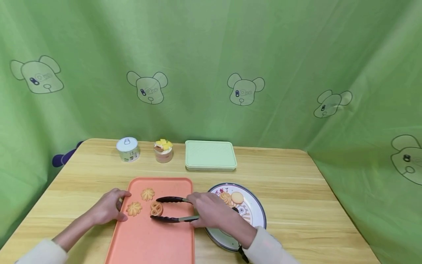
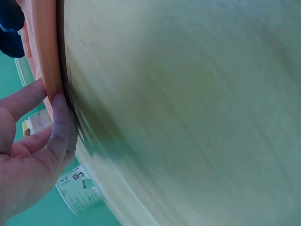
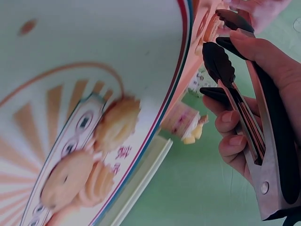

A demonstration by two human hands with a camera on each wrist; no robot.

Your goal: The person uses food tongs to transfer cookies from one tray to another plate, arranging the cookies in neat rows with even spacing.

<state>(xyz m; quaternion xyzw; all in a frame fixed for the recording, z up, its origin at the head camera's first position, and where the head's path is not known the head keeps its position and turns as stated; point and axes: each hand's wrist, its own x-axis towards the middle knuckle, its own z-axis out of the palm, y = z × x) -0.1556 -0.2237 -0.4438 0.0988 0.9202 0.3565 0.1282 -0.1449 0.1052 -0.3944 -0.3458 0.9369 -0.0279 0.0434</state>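
My left hand (image 1: 107, 208) grips the left rim of a pink tray (image 1: 150, 240); in the left wrist view, thumb and fingers pinch its edge. My right hand (image 1: 212, 211) holds metal tongs (image 3: 263, 155) with black tips. Those tips lie spread on either side of a pretzel-shaped cookie (image 1: 156, 208) on the tray; whether they press on it I cannot tell. Two flower-shaped cookies, an upper one (image 1: 147, 194) and a lower one (image 1: 134, 208), lie left of it. Under my right forearm stands a plate (image 1: 258, 205) with a swirl cookie (image 1: 225, 198) and a round cookie (image 1: 237, 198); the arm hides part of it.
Along the back of the wooden table (image 1: 287, 190) stand a white-lidded can (image 1: 128, 149), a dessert cup (image 1: 163, 151) topped with yellow pieces, and a pale green lidded box (image 1: 211, 156). A green curtain (image 1: 197, 121) hangs behind and at both sides.
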